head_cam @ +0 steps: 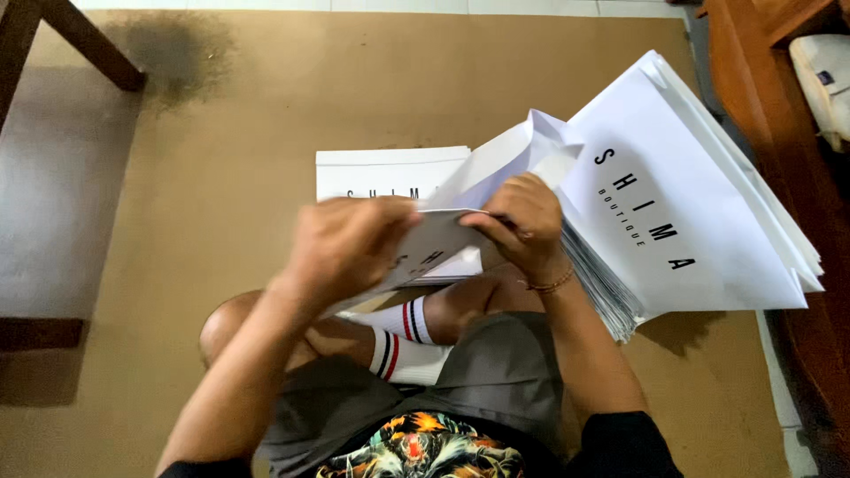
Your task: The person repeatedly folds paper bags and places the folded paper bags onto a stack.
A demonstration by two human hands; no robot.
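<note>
A white paper bag with black lettering [443, 235], partly folded, is held above the lap between both hands. The left hand [350, 243] is closed over its near left edge, the fingers wrapped around the paper, and the right hand [522, 226] is pinched on the upper fold at the right, with a thin bracelet [551, 285] at the wrist. The floor is covered by a broad sheet of brown cardboard [230, 177], marked by a dark smudge [177, 44] at the far left. A flat white paper bag [381, 173] is laid on this cardboard just beyond the hands. To the right, a thick tilted stack of white paper bags [691, 204] is rested on the cardboard, touching the held bag. Pale floor tiles [354, 4] are seen along the far edge. A dark wooden furniture leg [88, 44] is seen at the far left, and reddish wooden furniture [761, 71] stands at the right. Crossed legs in white striped socks [403, 341] and grey shorts [496, 372] are seen near.
</note>
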